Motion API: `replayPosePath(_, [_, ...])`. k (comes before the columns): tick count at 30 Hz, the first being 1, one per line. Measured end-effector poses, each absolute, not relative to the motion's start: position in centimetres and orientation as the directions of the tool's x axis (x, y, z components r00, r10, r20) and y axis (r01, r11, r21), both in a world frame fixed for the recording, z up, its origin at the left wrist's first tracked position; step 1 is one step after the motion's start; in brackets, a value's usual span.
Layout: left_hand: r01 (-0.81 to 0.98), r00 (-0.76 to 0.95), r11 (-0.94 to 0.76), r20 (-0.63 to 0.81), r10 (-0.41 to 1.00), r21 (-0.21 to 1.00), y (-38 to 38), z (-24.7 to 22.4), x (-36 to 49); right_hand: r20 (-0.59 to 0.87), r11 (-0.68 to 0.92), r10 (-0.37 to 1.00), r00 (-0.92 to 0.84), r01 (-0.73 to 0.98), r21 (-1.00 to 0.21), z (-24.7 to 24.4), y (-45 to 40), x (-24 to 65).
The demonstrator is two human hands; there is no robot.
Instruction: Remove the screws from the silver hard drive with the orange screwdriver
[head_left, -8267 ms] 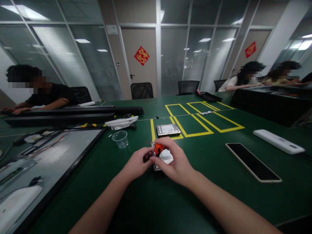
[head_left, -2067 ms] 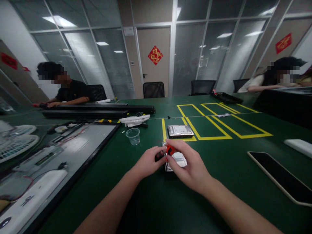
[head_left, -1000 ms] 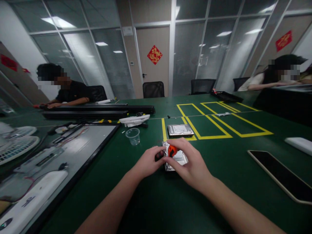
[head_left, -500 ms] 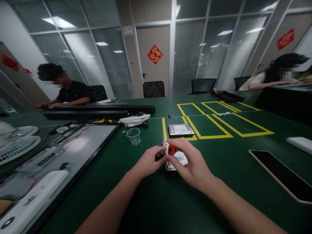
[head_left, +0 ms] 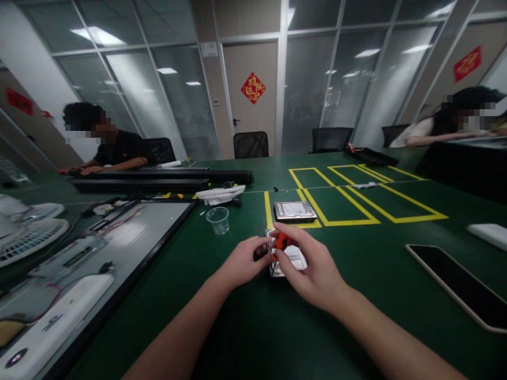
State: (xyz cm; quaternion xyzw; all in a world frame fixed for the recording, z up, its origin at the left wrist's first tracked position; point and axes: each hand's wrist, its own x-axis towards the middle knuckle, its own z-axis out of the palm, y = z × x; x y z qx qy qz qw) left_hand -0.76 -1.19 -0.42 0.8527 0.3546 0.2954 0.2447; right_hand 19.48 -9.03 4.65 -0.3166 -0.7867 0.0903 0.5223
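I am seeing the green tabletop (head_left: 245, 327) running out from beneath both forearms. The right hand (head_left: 315, 258) is keeping a narrow grip, its fingers and thumb holding an orange-and-black tool (head_left: 282, 241). The left hand (head_left: 244, 259) is curling its fingers close to the tool's left side; I cannot tell what its grip is holding. The nearer hard drive (head_left: 296, 257) is lying under the hands, partly hidden.

Left: a grey panel (head_left: 158, 216) is presenting a dark raised edge, with green surface showing between it and the left forearm. Right: a phone (head_left: 455, 285) is lying well apart from the right hand, green surface stretching between.

Just beyond the hands, the farther hard drive (head_left: 295, 210) is resting by yellow tape outlines (head_left: 340, 222). A clear cup (head_left: 218, 220) is standing to its left. Black bars (head_left: 162, 177) are bordering the far left; a black tray (head_left: 370, 157) is sitting far right. Chairs (head_left: 251, 144), seated people and a door (head_left: 253, 121) are closing the view.
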Motion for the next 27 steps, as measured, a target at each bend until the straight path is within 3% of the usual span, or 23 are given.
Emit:
replayPosePath(4, [0.448, 0.586, -0.633, 0.328, 0.741, 0.631, -1.35, -0.12, -0.81, 0.733, 0.754, 0.635, -0.246, 0.405, -0.517, 4.45, -9.16, 19.48])
replayPosePath(12, [0.462, 0.572, -0.623, 0.326, 0.753, 0.630, -1.27, -0.25, -0.77, 0.768, 0.784, 0.585, -0.262, 0.423, -0.453, 4.65, -8.70, 19.49])
replayPosePath(19, [0.481, 0.566, -0.617, 0.317, 0.761, 0.623, -1.32, -0.02, -0.71, 0.689, 0.715, 0.690, -0.221, 0.357, -0.601, 3.98, -9.10, 19.46])
replayPosePath(27, [0.459, 0.577, -0.622, 0.319, 0.752, 0.635, -1.19, -0.34, -0.82, 0.751, 0.759, 0.612, -0.248, 0.454, -0.468, 4.48, -8.75, 19.56])
